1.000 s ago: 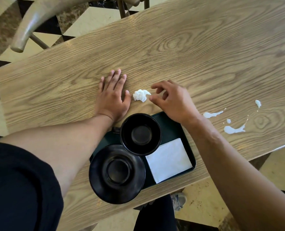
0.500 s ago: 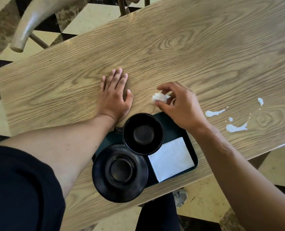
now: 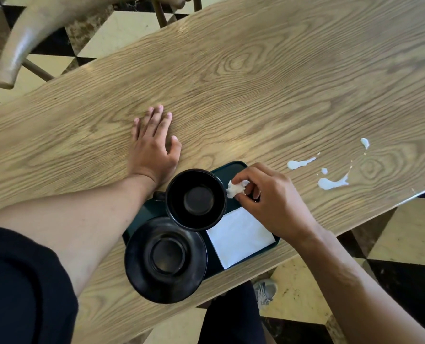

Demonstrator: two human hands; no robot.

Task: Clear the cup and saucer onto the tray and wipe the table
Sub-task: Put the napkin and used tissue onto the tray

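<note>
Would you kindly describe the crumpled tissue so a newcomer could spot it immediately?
Start at the dark green tray on the table's near edge. Above its far corner, beside the black cup, the right hand pinches the crumpled tissue. Unlike the flat napkin below, it is a small white wad.

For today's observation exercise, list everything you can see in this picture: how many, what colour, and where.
table: one, light wood grain, fills the view
tray: one, dark green, near table edge
cup: one, black, on the tray
saucer: one, black, on the tray's left end, overhanging its edge
flat napkin: one, white, on the tray's right part
crumpled tissue: one, white, over the tray beside the cup
spill: several white splashes, table right
chair: one, pale wood, behind the table
floor: cream and black tiles
shoe: one, grey, under the table
left hand: flat on the table
right hand: grip pinches the tissue
</note>
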